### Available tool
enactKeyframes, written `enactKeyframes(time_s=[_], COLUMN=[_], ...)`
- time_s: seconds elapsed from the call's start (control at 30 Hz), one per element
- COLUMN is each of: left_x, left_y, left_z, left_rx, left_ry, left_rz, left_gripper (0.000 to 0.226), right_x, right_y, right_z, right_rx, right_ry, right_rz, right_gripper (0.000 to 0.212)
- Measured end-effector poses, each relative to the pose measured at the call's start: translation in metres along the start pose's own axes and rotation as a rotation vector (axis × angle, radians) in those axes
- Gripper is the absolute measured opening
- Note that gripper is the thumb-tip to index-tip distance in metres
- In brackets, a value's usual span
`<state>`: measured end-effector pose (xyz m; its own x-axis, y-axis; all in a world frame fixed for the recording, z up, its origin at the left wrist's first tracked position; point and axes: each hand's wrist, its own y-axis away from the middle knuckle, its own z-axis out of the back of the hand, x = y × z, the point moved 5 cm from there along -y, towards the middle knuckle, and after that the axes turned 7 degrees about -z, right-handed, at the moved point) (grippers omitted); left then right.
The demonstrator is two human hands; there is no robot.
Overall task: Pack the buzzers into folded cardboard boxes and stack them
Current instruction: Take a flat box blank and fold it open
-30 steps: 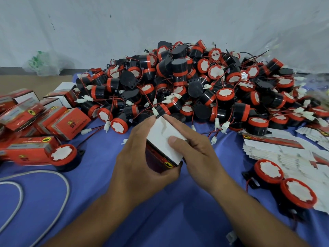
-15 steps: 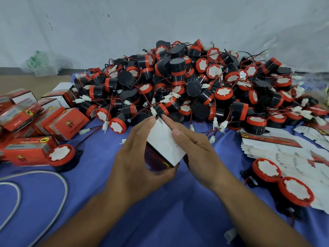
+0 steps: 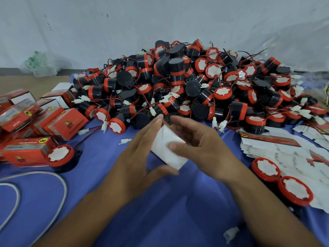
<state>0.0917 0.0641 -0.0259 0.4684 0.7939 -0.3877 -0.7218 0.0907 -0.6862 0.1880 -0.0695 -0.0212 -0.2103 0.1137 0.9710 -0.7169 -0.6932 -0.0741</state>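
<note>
I hold a small cardboard box (image 3: 166,148) over the blue cloth, its white end face turned up towards me. My left hand (image 3: 137,155) grips it from the left, fingers along the far side and thumb under the near corner. My right hand (image 3: 199,141) holds it from the right, thumb pressed on the white face and fingers curled over the far edge. A big heap of black-and-red buzzers (image 3: 178,82) with red wires lies behind. Whether a buzzer is inside the box is hidden.
Packed red boxes (image 3: 41,120) lie piled at the left, a loose buzzer (image 3: 59,156) in front of them. Flat unfolded box blanks (image 3: 284,150) lie stacked at the right with two buzzers (image 3: 279,179) on their near edge. A grey cable (image 3: 35,177) loops at the lower left.
The box has turned in my hands, so the white end face now fills the view and the red side is hidden. My left thumb has moved under the near corner.
</note>
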Motion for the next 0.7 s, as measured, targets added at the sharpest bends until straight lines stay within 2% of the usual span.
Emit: enactKeyframes(time_s=[0.1,0.2,0.3,0.43,0.53,0.63,0.7], left_x=[0.011,0.027,0.037,0.036,0.035,0.036,0.038], left_y=[0.002,0.005,0.008,0.002,-0.002,-0.002,0.002], left_z=[0.002,0.005,0.007,0.005,0.001,0.001,0.000], left_rx=[0.061,0.180,0.254,0.206,0.244,0.262,0.269], left_ry=[-0.049,-0.190,-0.386,-0.597,-0.669,-0.656,-0.525], left_rz=[-0.073,-0.140,-0.190,-0.209,-0.155,-0.013,0.084], left_gripper=[0.073,0.081,0.077,0.048,0.046,0.049,0.047], right_x=[0.009,0.009,0.003,0.001,-0.002,-0.004,-0.008], right_y=[0.003,0.003,0.001,-0.004,-0.008,-0.008,-0.009], right_z=[-0.005,-0.019,-0.025,-0.014,-0.011,-0.008,-0.005], right_rx=[-0.007,-0.015,-0.003,-0.085,-0.121,-0.187,-0.186], right_ry=[0.377,0.712,0.935,1.144,1.252,1.275,1.251], right_rz=[0.187,0.378,0.414,0.349,0.212,0.099,0.009], right_gripper=[0.072,0.068,0.066,0.054,0.058,0.058,0.054])
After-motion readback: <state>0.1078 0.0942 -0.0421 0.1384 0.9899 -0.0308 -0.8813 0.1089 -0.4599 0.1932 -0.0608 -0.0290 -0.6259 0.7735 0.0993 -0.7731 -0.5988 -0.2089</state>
